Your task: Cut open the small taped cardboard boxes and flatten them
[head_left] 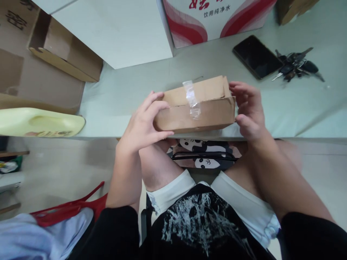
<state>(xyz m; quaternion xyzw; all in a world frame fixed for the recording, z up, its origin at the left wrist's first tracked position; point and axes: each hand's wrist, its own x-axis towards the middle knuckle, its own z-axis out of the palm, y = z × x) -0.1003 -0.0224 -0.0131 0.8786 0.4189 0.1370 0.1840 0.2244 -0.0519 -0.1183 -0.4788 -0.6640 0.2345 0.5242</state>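
A small brown cardboard box (211,112) is tilted at the near edge of the table, in front of my lap. A strip of clear tape (192,99) runs across the seam of its flap. My left hand (148,121) grips the box's left end, fingers on top and thumb along the lower edge. At the right end, my right hand (249,108) has its fingers curled and apart beside the box's corner. Whether those fingertips touch the cardboard is hard to make out. The inside of the box is hidden.
A black phone (257,57) and a bunch of keys (296,65) lie on the green tabletop (303,104) at right. Behind stand a white cabinet (116,32) and a red-and-white carton (217,21). Cardboard boxes (67,50) and a yellow bottle (40,122) are at left.
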